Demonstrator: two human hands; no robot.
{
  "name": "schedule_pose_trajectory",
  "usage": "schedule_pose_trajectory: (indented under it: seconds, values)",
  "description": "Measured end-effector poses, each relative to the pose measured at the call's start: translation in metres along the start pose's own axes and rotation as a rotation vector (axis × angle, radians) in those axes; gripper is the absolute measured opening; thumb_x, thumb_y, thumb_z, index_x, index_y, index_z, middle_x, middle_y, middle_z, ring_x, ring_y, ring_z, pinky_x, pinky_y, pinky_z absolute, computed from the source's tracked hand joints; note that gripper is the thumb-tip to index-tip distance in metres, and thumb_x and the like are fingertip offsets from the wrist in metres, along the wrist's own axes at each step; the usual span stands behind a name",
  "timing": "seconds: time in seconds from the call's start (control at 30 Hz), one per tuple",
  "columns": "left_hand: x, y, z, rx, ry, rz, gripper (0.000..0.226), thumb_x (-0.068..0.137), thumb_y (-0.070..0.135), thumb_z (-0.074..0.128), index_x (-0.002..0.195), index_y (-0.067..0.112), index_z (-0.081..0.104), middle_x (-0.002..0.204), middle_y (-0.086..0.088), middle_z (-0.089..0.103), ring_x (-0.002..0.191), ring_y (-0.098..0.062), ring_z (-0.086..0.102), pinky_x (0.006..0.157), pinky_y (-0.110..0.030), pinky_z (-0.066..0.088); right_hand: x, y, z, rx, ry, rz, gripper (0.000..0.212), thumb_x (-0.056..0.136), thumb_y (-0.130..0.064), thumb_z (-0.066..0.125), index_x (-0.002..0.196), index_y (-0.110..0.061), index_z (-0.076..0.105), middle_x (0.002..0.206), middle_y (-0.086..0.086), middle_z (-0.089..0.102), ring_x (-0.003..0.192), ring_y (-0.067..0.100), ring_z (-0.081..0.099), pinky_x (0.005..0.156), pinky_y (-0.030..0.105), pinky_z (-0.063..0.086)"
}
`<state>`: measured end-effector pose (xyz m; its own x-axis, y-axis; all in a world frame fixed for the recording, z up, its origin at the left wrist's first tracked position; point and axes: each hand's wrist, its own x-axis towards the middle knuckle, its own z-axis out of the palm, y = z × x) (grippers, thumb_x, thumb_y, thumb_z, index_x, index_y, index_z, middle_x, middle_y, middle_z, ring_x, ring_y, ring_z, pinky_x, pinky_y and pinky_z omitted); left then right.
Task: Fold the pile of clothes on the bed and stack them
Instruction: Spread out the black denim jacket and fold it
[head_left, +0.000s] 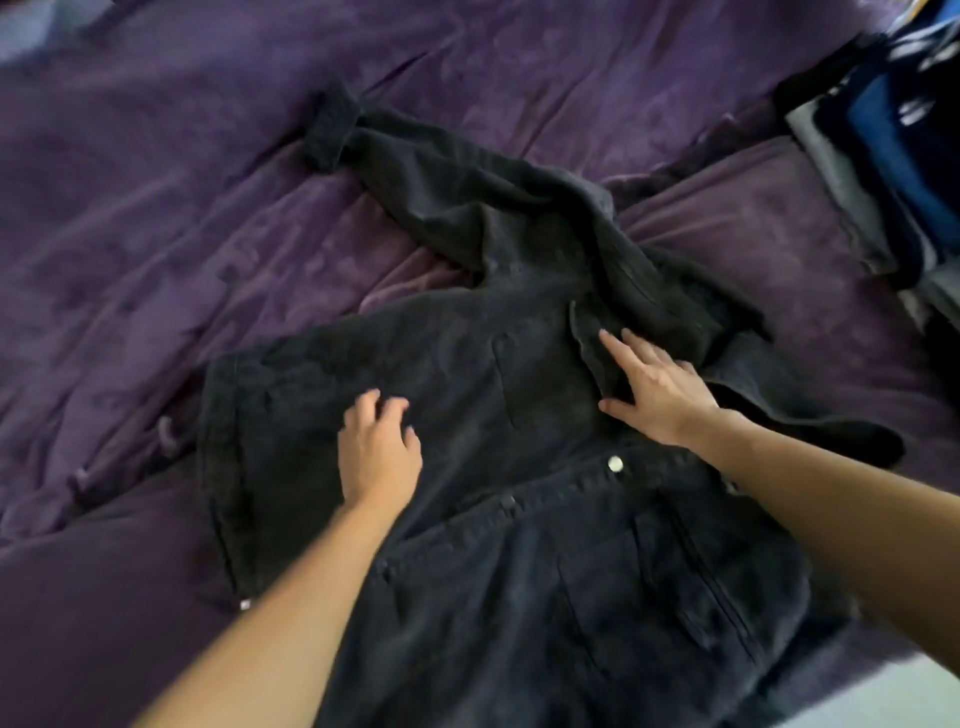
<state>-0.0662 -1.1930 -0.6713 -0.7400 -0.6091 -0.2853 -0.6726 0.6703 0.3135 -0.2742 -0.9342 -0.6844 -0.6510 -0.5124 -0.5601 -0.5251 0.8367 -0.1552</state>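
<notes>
The left hand (378, 451) rested with fingers curled loosely on the black denim jacket (519, 467); the right hand (657, 392) lay flat, fingers spread, near its collar. Under both hands the jacket lay on the purple bed (156, 234); more clothes (904, 156) sat beyond the right hand.

One black denim jacket (519, 441), one purple bed (156, 260), two hands, one pile of clothes (893, 156).

Setting: bedroom in a home. Evidence: bed (156, 218) covered in rumpled purple bedding, filling the view on all sides of both hands; black denim jacket (493, 395) spread flat on it beneath the left hand (376, 449) and right hand (657, 392); heap of blue, black and grey clothes (898, 150), blurred, beyond the right hand.
</notes>
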Motion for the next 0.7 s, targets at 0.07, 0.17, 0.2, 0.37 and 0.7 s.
schedule_pose_trajectory:
  seconds: [0.07,0.17,0.2,0.37,0.7]
  values:
    - [-0.066,-0.001,0.014,0.079,-0.077,0.096,0.033,0.076,0.008,0.07,0.109,0.009,0.068,0.128,-0.019,0.054,0.115,-0.039,0.052,0.092,-0.047,0.045,-0.04,0.03,0.018,-0.167,-0.081,0.025,0.082,0.089,-0.052,0.055,0.154,-0.032,0.008,0.162,0.002,0.009,0.148,0.021,0.01,0.116,0.042,0.019]
    - [-0.16,-0.001,0.028,0.139,-0.28,0.141,0.031,0.08,0.017,0.069,0.111,0.013,0.067,0.131,-0.015,0.053,0.118,-0.035,0.052,0.095,-0.043,0.045,-0.094,0.07,0.03,-0.258,-0.068,0.186,0.073,0.089,-0.045,0.058,0.151,-0.029,0.024,0.161,0.006,0.013,0.148,0.025,0.009,0.116,0.044,0.015]
    - [-0.188,-0.002,0.03,0.149,-0.337,0.141,0.032,0.082,0.023,0.067,0.113,0.016,0.066,0.134,-0.012,0.051,0.12,-0.033,0.05,0.096,-0.041,0.044,-0.109,0.074,0.033,-0.229,0.015,0.202,0.07,0.087,-0.04,0.062,0.148,-0.025,0.032,0.158,0.011,0.021,0.146,0.029,0.016,0.115,0.046,0.018]
    - [-0.299,-0.009,0.039,0.234,-0.53,0.149,0.057,0.056,0.055,0.08,0.104,0.024,0.072,0.124,-0.011,0.061,0.11,-0.031,0.06,0.084,-0.043,0.052,-0.191,0.046,0.058,-0.069,0.27,-0.252,0.05,0.066,-0.025,0.078,0.114,-0.016,0.066,0.121,0.013,0.061,0.108,0.039,0.058,0.081,0.049,0.05]
    - [-0.35,-0.069,0.053,0.397,-0.42,0.113,0.061,0.077,0.019,0.071,0.135,0.022,0.054,0.151,-0.007,0.038,0.139,-0.024,0.036,0.11,-0.041,0.034,-0.272,0.052,0.136,-0.072,0.095,-0.178,0.029,0.085,-0.023,0.068,0.114,-0.025,0.07,0.133,-0.006,0.06,0.129,0.016,0.052,0.1,0.037,0.031]
